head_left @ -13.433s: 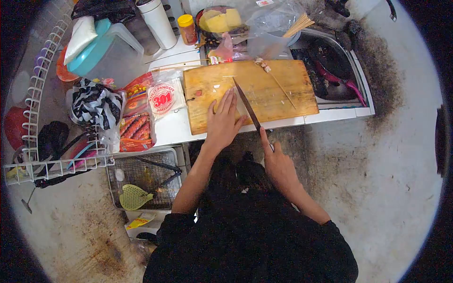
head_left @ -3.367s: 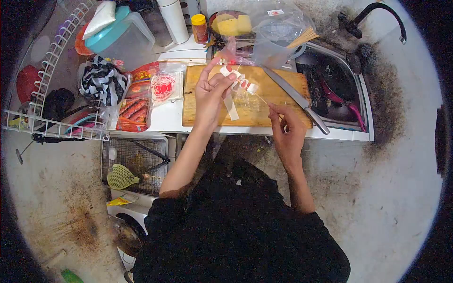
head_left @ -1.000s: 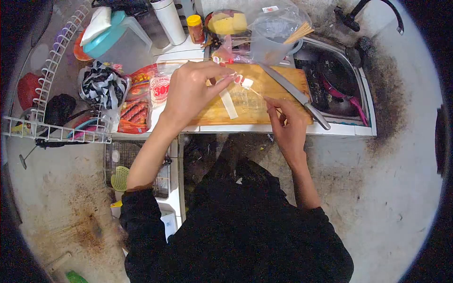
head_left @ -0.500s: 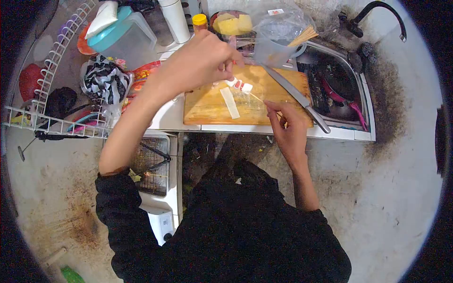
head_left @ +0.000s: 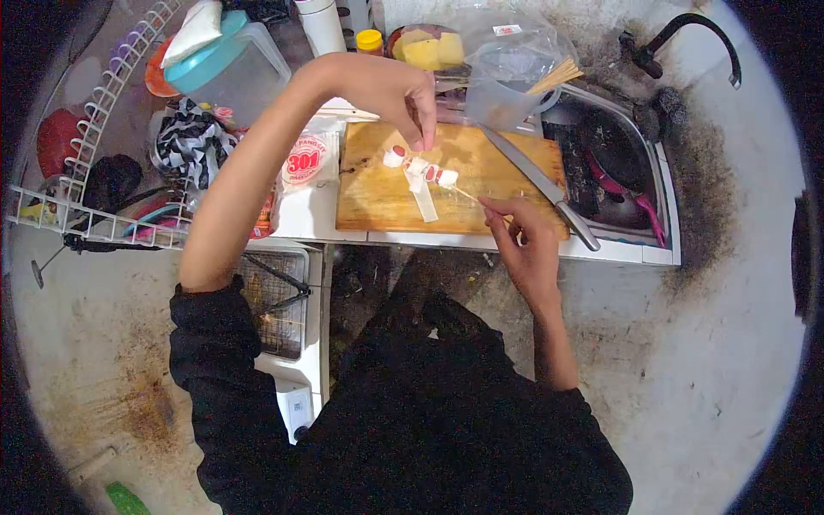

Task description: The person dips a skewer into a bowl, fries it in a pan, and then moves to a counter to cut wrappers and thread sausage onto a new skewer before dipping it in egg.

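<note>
My right hand [head_left: 525, 236] pinches the lower end of a thin wooden skewer [head_left: 465, 195]. White-wrapped pieces with red centres [head_left: 440, 178] are threaded on the skewer, which slants over the wooden cutting board [head_left: 365, 202]. Above them my left hand [head_left: 399, 99] reaches down, its thumb and fingertips closed together close to the pieces. What lies between those fingertips, if anything, is too small to make out. One red-and-white piece [head_left: 395, 156] sits at the far left end of the row. Beneath the skewer a pale flat strip [head_left: 425, 206] lies on the board.
A large knife [head_left: 536, 178] lies across the board's right side, its handle near the counter edge. Behind stand a clear jug [head_left: 502, 94] with skewers [head_left: 558, 75] and a yellow-lidded jar [head_left: 369, 41]. A sink [head_left: 674, 206] is at right, a wire rack [head_left: 103, 99] at left.
My left hand has come down toward the threaded pieces from its raised position, uncovering a printed white bag on the left. My right hand stays almost still, holding the skewer.
</note>
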Demonstrator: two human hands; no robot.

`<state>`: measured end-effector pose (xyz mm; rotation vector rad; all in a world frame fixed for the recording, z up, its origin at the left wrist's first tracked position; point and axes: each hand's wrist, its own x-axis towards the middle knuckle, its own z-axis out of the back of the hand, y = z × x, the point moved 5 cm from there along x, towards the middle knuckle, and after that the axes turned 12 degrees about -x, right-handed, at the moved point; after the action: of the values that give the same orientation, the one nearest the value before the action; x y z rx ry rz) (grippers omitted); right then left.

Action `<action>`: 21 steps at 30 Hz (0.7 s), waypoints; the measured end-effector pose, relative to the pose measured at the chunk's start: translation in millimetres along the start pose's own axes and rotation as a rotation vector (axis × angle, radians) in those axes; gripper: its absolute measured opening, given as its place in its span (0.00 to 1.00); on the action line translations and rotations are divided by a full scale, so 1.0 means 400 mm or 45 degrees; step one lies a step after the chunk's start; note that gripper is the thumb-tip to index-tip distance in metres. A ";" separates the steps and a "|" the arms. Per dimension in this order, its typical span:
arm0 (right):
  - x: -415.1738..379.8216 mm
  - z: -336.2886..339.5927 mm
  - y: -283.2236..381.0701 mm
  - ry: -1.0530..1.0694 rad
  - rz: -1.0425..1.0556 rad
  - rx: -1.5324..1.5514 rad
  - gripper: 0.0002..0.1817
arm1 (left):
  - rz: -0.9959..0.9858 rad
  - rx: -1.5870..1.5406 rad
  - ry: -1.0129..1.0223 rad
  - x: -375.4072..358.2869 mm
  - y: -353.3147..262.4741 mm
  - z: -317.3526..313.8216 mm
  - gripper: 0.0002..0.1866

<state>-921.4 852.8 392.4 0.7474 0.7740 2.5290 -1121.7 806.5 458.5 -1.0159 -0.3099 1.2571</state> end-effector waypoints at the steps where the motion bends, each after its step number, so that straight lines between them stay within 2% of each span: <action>1: -0.001 0.002 -0.001 -0.012 0.008 0.016 0.09 | 0.040 -0.046 0.049 0.000 -0.001 -0.002 0.11; 8: -0.001 0.027 0.012 0.103 -0.112 0.040 0.08 | -0.041 -0.425 -0.004 0.005 0.058 -0.024 0.10; 10: -0.004 0.029 0.010 0.105 -0.133 0.103 0.08 | -0.224 -0.622 -0.008 0.007 0.060 -0.035 0.10; 11: -0.005 0.029 0.009 0.109 -0.155 0.167 0.08 | -0.222 -0.621 -0.009 0.003 0.067 -0.046 0.10; 13: -0.009 0.022 -0.005 0.094 -0.172 0.239 0.09 | -0.280 -0.816 -0.206 -0.006 0.076 -0.061 0.09; 14: -0.011 0.020 -0.012 0.077 -0.191 0.309 0.09 | -0.279 -0.812 -0.202 0.001 0.091 -0.089 0.09; 16: -0.010 0.021 -0.014 0.061 -0.235 0.397 0.09 | -0.669 -0.994 -0.635 -0.011 0.102 -0.112 0.10; 17: -0.010 0.019 -0.017 0.053 -0.275 0.485 0.09 | -0.457 -0.898 -0.920 -0.033 0.078 -0.129 0.12; 18: -0.009 0.017 -0.019 0.049 -0.278 0.487 0.09 | -0.456 -0.897 -0.915 -0.033 0.066 -0.154 0.12; 20: -0.006 0.016 -0.024 0.012 -0.272 0.474 0.09 | -0.598 -1.665 -0.955 -0.031 0.089 -0.186 0.11; 21: -0.003 0.015 -0.021 0.016 -0.269 0.475 0.09 | -0.708 -1.799 -0.974 -0.029 0.142 -0.210 0.12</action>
<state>-915.1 861.0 390.9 0.7193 1.2790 2.2288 -1103.5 755.6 372.0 -1.3559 -2.1211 0.7301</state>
